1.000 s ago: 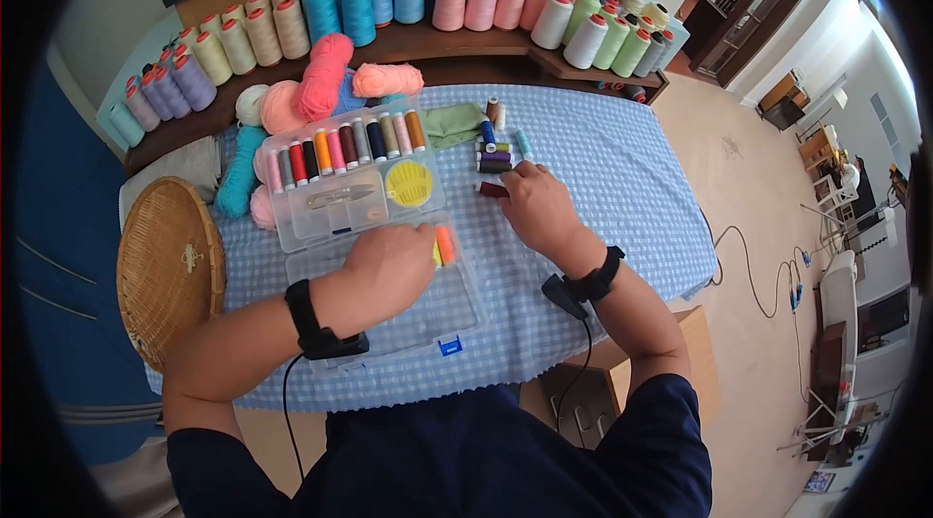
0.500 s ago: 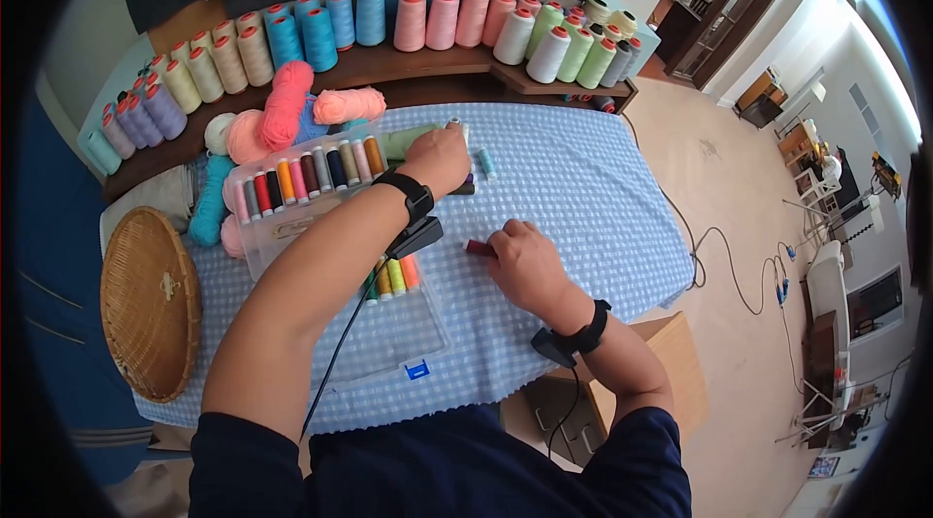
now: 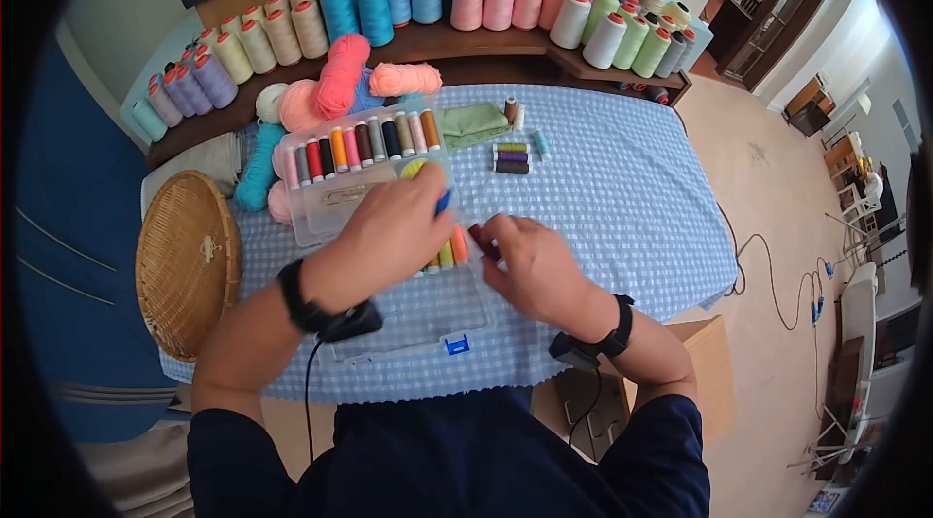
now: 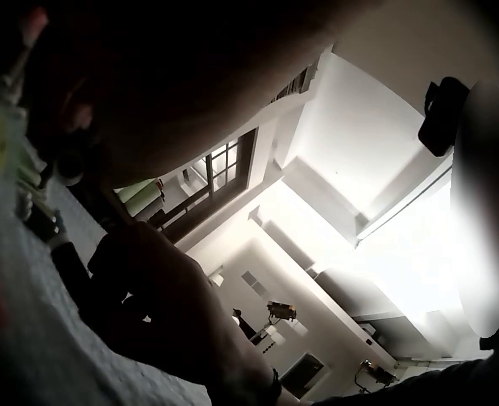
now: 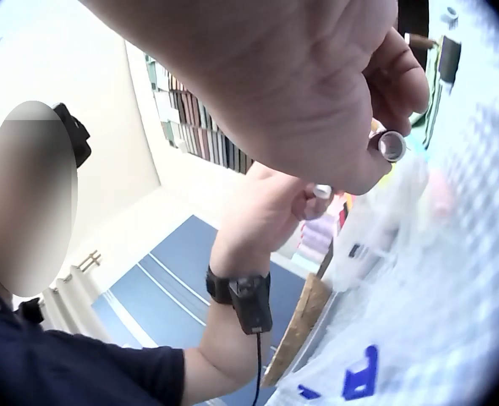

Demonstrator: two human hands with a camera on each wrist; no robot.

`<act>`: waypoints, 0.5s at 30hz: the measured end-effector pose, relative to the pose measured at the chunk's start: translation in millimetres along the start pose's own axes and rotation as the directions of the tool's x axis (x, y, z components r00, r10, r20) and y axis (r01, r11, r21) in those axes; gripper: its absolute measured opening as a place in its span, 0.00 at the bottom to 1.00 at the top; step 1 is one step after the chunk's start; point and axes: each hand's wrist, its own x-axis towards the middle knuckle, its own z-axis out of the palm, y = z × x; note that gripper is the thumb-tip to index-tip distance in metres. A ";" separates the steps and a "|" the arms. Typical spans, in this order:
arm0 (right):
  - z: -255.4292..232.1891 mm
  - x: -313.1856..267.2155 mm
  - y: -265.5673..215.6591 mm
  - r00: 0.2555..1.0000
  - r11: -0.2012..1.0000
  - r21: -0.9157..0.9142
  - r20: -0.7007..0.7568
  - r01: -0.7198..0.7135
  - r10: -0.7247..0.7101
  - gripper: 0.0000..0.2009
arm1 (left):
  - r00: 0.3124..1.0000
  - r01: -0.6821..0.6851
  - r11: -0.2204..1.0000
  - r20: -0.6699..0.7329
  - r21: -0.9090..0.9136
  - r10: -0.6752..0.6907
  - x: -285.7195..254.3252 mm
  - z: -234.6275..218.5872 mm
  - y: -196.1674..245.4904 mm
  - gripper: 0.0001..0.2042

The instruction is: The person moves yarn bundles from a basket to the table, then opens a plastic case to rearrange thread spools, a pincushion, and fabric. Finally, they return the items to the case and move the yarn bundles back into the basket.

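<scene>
Over the clear plastic case [image 3: 403, 326], my left hand [image 3: 384, 241] pinches a blue thread spool [image 3: 442, 202]. My right hand [image 3: 535, 260] grips a dark red spool [image 3: 475, 232] at the case's right edge; the spool's white end [image 5: 392, 146] shows in the right wrist view. Orange [image 3: 459, 244] and yellow-green [image 3: 446, 255] spools lie in the case's near half, partly behind my left hand. A row of colored spools, one of them red [image 3: 314, 160], fills the far half. On the cloth, a purple spool [image 3: 511, 156] lies between an olive one and a dark one.
A woven basket [image 3: 188, 265] stands at the left. Yarn skeins [image 3: 342, 76] and a folded green cloth [image 3: 473, 123] lie behind the case. A teal spool [image 3: 541, 145] is on the checkered cloth [image 3: 622, 197]. Large thread cones [image 3: 466, 3] line the back shelf.
My left hand has come back from the loose spools to the case, with the blue spool in it. My right hand has moved closer to the case, still holding the dark red spool.
</scene>
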 end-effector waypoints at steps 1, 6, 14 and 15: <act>3.2 4.4 -10.0 0.998 0.999 0.042 0.051 0.028 -0.031 0.13 | 0.996 0.073 0.997 0.053 -0.006 -0.073 -19.9 -7.4 -0.4 0.12; 42.5 29.7 -43.4 0.960 0.995 0.044 0.262 0.089 -0.097 0.09 | 0.968 0.176 0.982 0.171 0.063 -0.185 -88.4 -3.9 -25.9 0.11; 61.3 49.2 -45.5 0.884 0.971 -0.039 0.423 0.236 -0.198 0.08 | 0.953 0.198 0.978 0.221 0.061 -0.206 -100.7 2.8 -37.0 0.16; 52.6 46.5 -41.7 0.906 0.980 -0.027 0.387 0.199 -0.173 0.09 | 0.953 0.201 0.978 0.219 0.054 -0.208 -100.3 -0.6 -36.5 0.16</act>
